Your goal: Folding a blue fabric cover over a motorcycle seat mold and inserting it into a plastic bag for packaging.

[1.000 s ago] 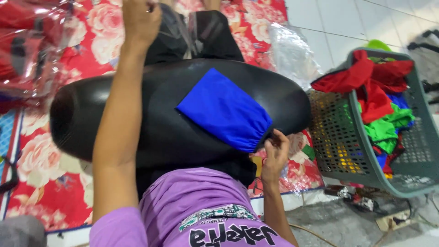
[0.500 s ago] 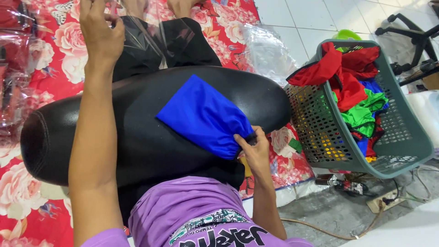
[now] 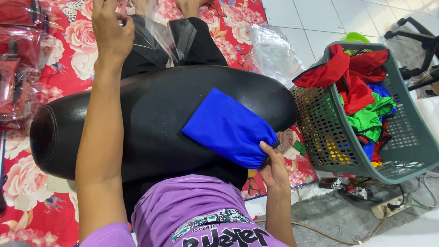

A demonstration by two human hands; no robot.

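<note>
Blue fabric pouch (image 3: pixel 231 129) lies flat across the black bolster cushion (image 3: pixel 151 123) on the person's lap, its gathered mouth hanging just over the cushion's near right edge. The right hand (image 3: pixel 273 168) pinches that gathered end, fingers closed on the cloth at the drawstring opening. The left hand (image 3: pixel 111 28) reaches beyond the cushion's far side, fingers curled narrowly around the edge of a clear plastic bag (image 3: pixel 167 34) that lies over dark cloth there — the grip seems light, thumb against fingertips. By the look of it, the pouch is folded and ready, and the step in hand is fetching its wrapper; the next move would call for opening the bag's mouth wide enough to take the pouch without creasing it. The pouch looks smooth, thin and slippery, a bright even blue with one crisp corner pointing toward the far side. Right of the cushion stands a grey mesh basket (image 3: pixel 336 151) heaped with red, green and blue cloth.
</note>
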